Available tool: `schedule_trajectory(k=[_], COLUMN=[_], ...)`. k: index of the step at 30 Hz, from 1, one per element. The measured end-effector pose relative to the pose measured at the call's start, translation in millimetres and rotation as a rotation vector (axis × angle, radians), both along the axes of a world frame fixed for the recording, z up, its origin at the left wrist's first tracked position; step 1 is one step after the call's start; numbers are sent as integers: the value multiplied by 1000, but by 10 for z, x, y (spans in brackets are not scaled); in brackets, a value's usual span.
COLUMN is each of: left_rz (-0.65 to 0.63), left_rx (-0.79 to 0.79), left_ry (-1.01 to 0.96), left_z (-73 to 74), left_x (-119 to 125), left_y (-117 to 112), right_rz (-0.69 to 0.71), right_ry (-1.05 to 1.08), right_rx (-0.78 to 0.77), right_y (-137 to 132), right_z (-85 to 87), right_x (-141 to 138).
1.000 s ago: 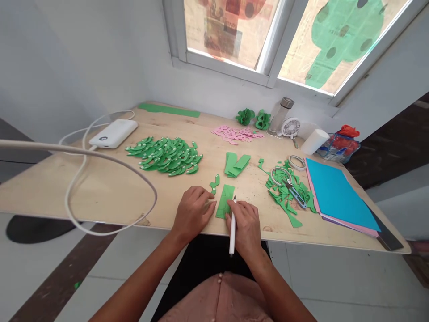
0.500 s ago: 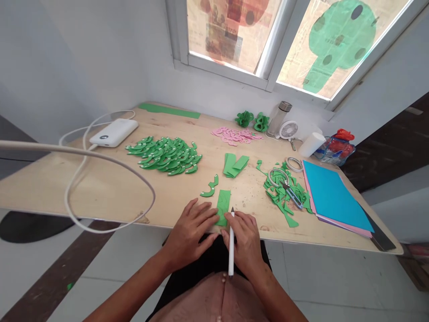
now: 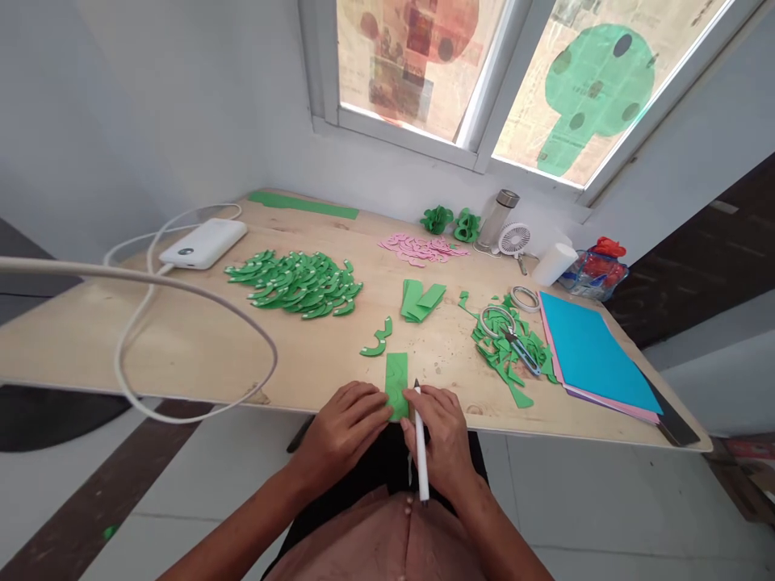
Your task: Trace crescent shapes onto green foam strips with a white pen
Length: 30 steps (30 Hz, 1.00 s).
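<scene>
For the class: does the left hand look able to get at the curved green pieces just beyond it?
Probably yes: the curved green pieces lie just beyond the left hand, with only tabletop visible between. It appears to touch the green strip, which it would have to leave.

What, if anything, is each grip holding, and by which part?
The right grip holds the white pen near its dark far tip. The left grip touches the near end of the green paper strip; whether it pinches it can't be told.
</scene>
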<state>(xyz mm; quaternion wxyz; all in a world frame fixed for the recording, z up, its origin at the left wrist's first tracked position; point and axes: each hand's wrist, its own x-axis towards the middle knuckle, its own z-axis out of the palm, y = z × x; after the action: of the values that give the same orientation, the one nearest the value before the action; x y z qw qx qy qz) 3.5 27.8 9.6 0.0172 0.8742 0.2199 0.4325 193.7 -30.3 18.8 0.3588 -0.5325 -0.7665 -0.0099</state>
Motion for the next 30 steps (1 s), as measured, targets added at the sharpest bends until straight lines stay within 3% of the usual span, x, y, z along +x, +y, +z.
schedule_trajectory(k=[5,10,16,21,25,28,30], left_rz=[19,172,404,495,528,633,635], left_rx=[-61,-132,-50,27,-140,-227,-254], left_ry=[-93,-133,-128,-87,33,86,113], left_z=[10,97,166,71,-55,-123,-149], left_x=[-117,-438,-766,-908,-1041,-1116,-1135], left_y=[-4,206,274,406,575,599,583], right_rz=[-24,-70,-71,-58,-70,-114,-131], right_ry=[105,169,165,163,192,255,293], right_rx=[67,105,120,93,38,-27,-49], right_y=[9,26,36,45,35,31,37], right_z=[-70,-121,-94,-76,-35,17,46], right_x=[58,67,43,36,12,-13,-20])
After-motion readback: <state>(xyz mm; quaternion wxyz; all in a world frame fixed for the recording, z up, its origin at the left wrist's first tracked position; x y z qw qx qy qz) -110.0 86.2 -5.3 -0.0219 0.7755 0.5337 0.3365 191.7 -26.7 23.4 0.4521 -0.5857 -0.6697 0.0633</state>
